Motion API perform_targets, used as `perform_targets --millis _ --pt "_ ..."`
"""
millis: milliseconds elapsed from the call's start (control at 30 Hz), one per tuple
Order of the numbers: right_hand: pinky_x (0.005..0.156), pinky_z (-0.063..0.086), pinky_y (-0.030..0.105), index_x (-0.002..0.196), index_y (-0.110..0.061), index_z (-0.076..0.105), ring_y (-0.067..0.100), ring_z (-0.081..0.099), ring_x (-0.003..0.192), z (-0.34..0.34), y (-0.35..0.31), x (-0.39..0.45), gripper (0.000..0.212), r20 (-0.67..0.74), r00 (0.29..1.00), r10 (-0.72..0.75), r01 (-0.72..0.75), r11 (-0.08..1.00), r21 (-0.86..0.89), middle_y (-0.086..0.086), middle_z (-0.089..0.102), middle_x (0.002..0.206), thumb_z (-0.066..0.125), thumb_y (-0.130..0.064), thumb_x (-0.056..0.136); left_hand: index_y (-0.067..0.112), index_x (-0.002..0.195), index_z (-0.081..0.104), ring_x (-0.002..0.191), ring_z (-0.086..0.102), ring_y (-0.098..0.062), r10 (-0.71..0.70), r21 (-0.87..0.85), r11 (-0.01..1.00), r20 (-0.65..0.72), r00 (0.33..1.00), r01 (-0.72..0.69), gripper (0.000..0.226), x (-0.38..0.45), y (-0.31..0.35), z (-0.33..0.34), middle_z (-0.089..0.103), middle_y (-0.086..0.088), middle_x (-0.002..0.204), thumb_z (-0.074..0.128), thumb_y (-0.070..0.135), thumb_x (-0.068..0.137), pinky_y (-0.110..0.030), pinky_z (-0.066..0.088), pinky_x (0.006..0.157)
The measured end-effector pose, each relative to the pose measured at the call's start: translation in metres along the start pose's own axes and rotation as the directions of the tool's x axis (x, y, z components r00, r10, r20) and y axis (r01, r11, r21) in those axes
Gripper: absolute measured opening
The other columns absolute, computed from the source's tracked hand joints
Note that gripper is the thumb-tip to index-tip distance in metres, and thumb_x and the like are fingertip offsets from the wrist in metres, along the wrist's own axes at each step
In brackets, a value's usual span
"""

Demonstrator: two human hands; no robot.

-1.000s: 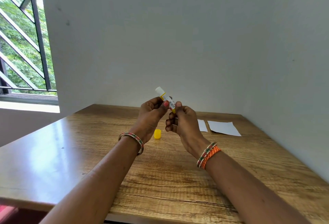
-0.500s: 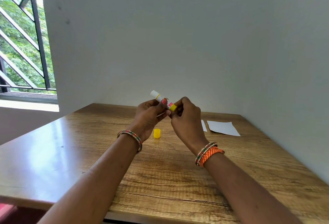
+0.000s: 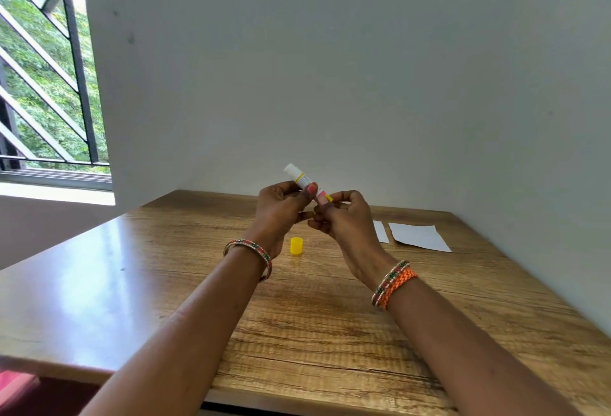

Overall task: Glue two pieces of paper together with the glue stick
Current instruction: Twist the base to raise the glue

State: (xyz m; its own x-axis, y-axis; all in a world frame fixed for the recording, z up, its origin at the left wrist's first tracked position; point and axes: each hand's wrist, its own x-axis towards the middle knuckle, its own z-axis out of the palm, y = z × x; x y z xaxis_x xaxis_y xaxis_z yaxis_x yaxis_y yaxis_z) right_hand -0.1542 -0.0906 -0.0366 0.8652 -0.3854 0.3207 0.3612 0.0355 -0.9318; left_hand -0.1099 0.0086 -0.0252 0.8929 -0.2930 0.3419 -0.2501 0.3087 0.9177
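Observation:
I hold an uncapped white glue stick point(image 3: 299, 177) above the wooden table point(image 3: 297, 333), its open end tilted up and to the left. My left hand point(image 3: 281, 214) grips its barrel between thumb and fingers. My right hand point(image 3: 344, 220) pinches the yellow base end. The yellow cap point(image 3: 296, 246) stands on the table below my hands. Two white pieces of paper lie flat at the far right: a larger paper point(image 3: 418, 237) and a narrow paper point(image 3: 381, 232) partly hidden behind my right hand.
A white wall rises directly behind and to the right of the table. A barred window point(image 3: 43, 85) is at the left. The table's front edge point(image 3: 231, 399) runs just under my forearms.
The glue stick dropped lower and tilted more to the left over the second. My right hand's fingers shifted on the yellow base end. Cap and papers stayed put.

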Motion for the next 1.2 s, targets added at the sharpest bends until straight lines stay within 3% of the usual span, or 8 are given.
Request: perform_targets --millis 100,167,333,500,633,833,1000,1200 --pt "0.072 0.059 0.034 0.098 -0.008 0.046 0.012 0.061 0.063 -0.0009 0.0021 0.0007 0.016 0.018 0.999 0.042 -0.043 0.999 0.029 0.009 0.059 0.079 0.059 -0.016 0.090 0.003 0.096 0.066 0.048 0.057 0.002 0.004 0.062 0.998 -0.017 1.000 -0.003 0.015 0.0007 -0.0013 0.0006 0.064 0.013 0.053 0.064 0.014 0.085 -0.023 0.052 0.059" --pt "0.071 0.059 0.036 0.099 -0.007 0.046 0.013 0.059 0.062 -0.0007 0.0023 0.0009 0.016 0.036 0.998 0.055 -0.056 0.998 0.016 0.008 0.056 0.076 0.056 -0.018 0.092 0.005 0.093 0.066 0.046 0.055 0.003 0.000 0.053 0.999 -0.007 1.000 0.000 0.012 0.0006 -0.0015 -0.0003 0.063 0.014 0.050 0.063 0.014 0.086 -0.024 0.048 0.058" --pt "0.067 0.058 0.037 0.102 -0.006 0.047 0.014 0.055 0.056 0.0013 -0.0013 -0.0010 0.024 0.063 0.997 0.043 -0.040 0.998 -0.051 0.004 0.045 0.064 0.039 -0.028 0.099 0.007 0.096 0.066 0.051 0.055 0.001 0.003 -0.018 1.000 0.055 0.998 -0.002 0.013 -0.0009 0.0001 -0.0006 0.065 0.012 0.055 0.061 0.014 0.087 -0.021 0.048 0.058" --pt "0.051 0.056 0.028 0.083 -0.011 0.053 0.015 0.053 0.050 -0.0014 -0.0012 -0.0049 0.042 0.054 0.997 0.045 -0.040 0.994 -0.099 0.004 0.044 0.054 0.026 -0.039 0.100 0.008 0.096 0.067 0.065 0.058 -0.009 0.005 -0.012 1.000 0.069 0.998 -0.004 0.014 -0.0006 -0.0020 0.0006 0.066 0.000 0.075 0.062 0.015 0.085 -0.022 0.049 0.060" --pt "0.059 0.056 0.029 0.103 -0.008 0.049 0.015 0.055 0.060 -0.0004 -0.0022 -0.0038 0.028 0.077 0.996 0.045 -0.047 0.998 0.028 0.006 0.051 0.067 0.036 -0.032 0.100 0.009 0.092 0.068 0.063 0.059 -0.010 0.027 0.009 1.000 0.050 0.998 -0.027 0.010 0.0010 -0.0041 0.0001 0.069 0.001 0.072 0.063 0.015 0.085 -0.022 0.050 0.059" --pt "0.075 0.058 0.038 0.095 -0.010 0.044 0.015 0.059 0.067 0.0005 0.0002 -0.0012 0.011 0.050 0.999 0.012 -0.011 1.000 -0.017 0.008 0.053 0.083 0.052 -0.017 0.094 -0.001 0.104 0.066 0.049 0.057 0.001 0.056 0.095 0.994 0.022 0.998 -0.057 0.025 -0.0001 -0.0041 0.0005 0.063 0.013 0.051 0.064 0.016 0.085 -0.029 0.048 0.061" --pt "0.058 0.058 0.030 0.106 -0.004 0.047 0.014 0.055 0.055 -0.0022 -0.0022 -0.0026 0.024 0.115 0.992 0.049 -0.047 0.999 -0.025 0.005 0.047 0.062 0.041 -0.026 0.099 0.003 0.107 0.066 0.048 0.054 0.006 0.049 0.099 0.994 0.009 0.999 -0.050 0.027 0.0018 -0.0052 -0.0021 0.063 0.017 0.051 0.064 0.018 0.084 -0.027 0.044 0.061" --pt "0.047 0.048 0.025 0.077 -0.014 0.050 0.015 0.047 0.048 -0.0059 -0.0014 -0.0083 0.048 0.167 0.985 0.037 -0.001 0.978 -0.211 0.000 0.045 0.051 0.024 -0.048 0.097 0.008 0.100 0.067 0.062 0.060 -0.002 0.042 0.025 0.999 0.036 0.998 -0.043 0.018 0.0022 -0.0059 -0.0020 0.070 0.005 0.072 0.063 0.016 0.085 -0.023 0.050 0.063"
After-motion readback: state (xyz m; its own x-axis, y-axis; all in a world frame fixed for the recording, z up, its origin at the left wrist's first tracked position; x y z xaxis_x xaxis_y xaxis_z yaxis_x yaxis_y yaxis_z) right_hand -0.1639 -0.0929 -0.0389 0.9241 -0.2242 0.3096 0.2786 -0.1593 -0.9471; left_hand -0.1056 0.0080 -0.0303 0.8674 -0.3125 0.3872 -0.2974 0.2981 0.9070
